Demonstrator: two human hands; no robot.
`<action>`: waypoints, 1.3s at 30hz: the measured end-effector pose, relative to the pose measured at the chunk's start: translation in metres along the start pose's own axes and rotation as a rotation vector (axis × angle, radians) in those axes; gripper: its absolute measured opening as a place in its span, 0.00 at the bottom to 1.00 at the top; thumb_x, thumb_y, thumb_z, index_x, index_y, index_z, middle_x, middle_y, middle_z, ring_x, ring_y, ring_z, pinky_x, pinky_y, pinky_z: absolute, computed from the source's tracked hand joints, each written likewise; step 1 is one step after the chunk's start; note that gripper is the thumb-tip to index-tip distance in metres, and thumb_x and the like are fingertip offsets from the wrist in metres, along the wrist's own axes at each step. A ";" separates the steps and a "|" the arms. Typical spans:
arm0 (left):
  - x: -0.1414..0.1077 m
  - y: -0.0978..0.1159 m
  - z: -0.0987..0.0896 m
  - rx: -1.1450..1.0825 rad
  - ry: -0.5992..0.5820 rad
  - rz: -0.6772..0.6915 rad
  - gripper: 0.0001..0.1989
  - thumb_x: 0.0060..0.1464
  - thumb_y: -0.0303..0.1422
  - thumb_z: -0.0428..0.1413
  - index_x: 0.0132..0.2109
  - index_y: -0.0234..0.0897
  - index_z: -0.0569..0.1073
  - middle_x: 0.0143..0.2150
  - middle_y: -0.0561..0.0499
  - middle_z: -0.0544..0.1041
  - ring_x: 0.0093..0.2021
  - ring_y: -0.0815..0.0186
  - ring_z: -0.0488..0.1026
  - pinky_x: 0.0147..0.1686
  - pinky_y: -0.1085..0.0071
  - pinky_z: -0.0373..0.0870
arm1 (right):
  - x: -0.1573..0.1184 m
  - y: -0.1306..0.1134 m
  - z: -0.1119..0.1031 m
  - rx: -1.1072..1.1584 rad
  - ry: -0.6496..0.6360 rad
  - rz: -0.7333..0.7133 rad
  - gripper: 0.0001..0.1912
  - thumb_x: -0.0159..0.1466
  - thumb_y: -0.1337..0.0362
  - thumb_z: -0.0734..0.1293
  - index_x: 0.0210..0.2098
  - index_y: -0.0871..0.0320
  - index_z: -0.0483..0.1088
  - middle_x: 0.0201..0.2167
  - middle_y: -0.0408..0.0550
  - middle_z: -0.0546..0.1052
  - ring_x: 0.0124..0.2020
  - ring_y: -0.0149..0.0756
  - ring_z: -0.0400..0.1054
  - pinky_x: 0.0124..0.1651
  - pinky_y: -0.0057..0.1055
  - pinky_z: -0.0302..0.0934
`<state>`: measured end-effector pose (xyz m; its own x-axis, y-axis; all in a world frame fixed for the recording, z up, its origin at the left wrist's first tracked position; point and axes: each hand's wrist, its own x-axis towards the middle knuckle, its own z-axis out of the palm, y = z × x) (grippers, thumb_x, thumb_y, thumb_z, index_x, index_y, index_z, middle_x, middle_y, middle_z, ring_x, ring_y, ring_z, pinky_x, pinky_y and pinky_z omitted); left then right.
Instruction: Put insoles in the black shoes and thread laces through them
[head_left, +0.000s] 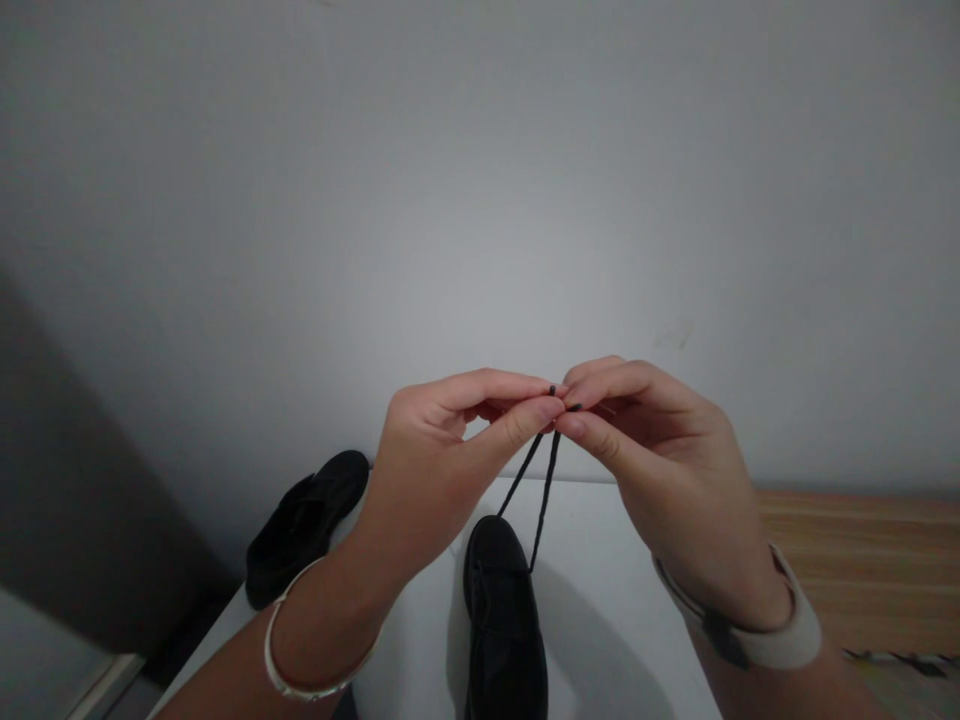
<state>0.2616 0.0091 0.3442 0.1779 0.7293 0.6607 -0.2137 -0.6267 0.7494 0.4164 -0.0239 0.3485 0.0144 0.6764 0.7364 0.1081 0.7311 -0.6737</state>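
A black shoe (504,630) rests on a white surface (600,600), its toe toward the wall. Two ends of its black lace (546,500) rise from the shoe up to my fingertips. My left hand (457,450) pinches the lace between thumb and index finger, with a dark tip poking out above. My right hand (652,440) is closed on the lace too, its thumb and fingers meeting those of my left hand. A second black shoe (304,525) lies behind my left wrist, at the left edge of the white surface.
A plain grey-white wall (480,200) stands behind the surface. At the right is a wood-grained surface (862,560). A dark shadowed area fills the left side, and a pale edge (105,690) shows at the lower left.
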 end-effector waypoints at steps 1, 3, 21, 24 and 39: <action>0.000 0.000 0.000 0.005 0.000 0.000 0.03 0.54 0.27 0.65 0.35 0.40 0.84 0.33 0.55 0.86 0.34 0.69 0.81 0.38 0.76 0.77 | 0.000 0.001 0.000 0.004 -0.005 -0.004 0.04 0.62 0.68 0.75 0.33 0.53 0.77 0.33 0.40 0.78 0.38 0.30 0.72 0.44 0.26 0.68; 0.000 0.000 0.001 0.029 0.002 0.005 0.03 0.54 0.27 0.65 0.35 0.39 0.84 0.34 0.55 0.86 0.35 0.70 0.81 0.39 0.78 0.76 | 0.000 0.004 -0.001 0.011 -0.008 -0.012 0.07 0.61 0.72 0.74 0.33 0.53 0.77 0.33 0.39 0.78 0.39 0.29 0.71 0.45 0.25 0.67; 0.004 -0.010 0.001 -0.336 -0.087 -0.167 0.06 0.51 0.23 0.66 0.32 0.39 0.84 0.30 0.57 0.85 0.32 0.75 0.80 0.38 0.83 0.76 | -0.002 0.014 0.003 0.292 -0.036 0.110 0.05 0.59 0.68 0.77 0.32 0.52 0.79 0.32 0.39 0.77 0.37 0.28 0.70 0.40 0.23 0.67; 0.002 -0.008 0.000 -0.318 -0.063 -0.157 0.06 0.51 0.23 0.65 0.33 0.39 0.84 0.31 0.56 0.85 0.35 0.73 0.81 0.39 0.82 0.77 | -0.002 0.014 0.004 0.304 -0.026 0.130 0.05 0.59 0.65 0.78 0.32 0.52 0.79 0.33 0.39 0.77 0.37 0.28 0.71 0.42 0.24 0.68; -0.004 -0.127 -0.097 0.104 0.290 -0.232 0.10 0.54 0.36 0.64 0.42 0.38 0.83 0.39 0.52 0.82 0.38 0.69 0.73 0.41 0.75 0.69 | -0.042 0.107 -0.095 0.197 0.446 0.485 0.17 0.47 0.62 0.83 0.35 0.57 0.80 0.29 0.40 0.78 0.30 0.25 0.69 0.33 0.18 0.66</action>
<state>0.1949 0.1126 0.2417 -0.0718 0.8932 0.4439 -0.0984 -0.4492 0.8880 0.5220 0.0176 0.2513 0.4282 0.8608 0.2752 -0.1959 0.3857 -0.9016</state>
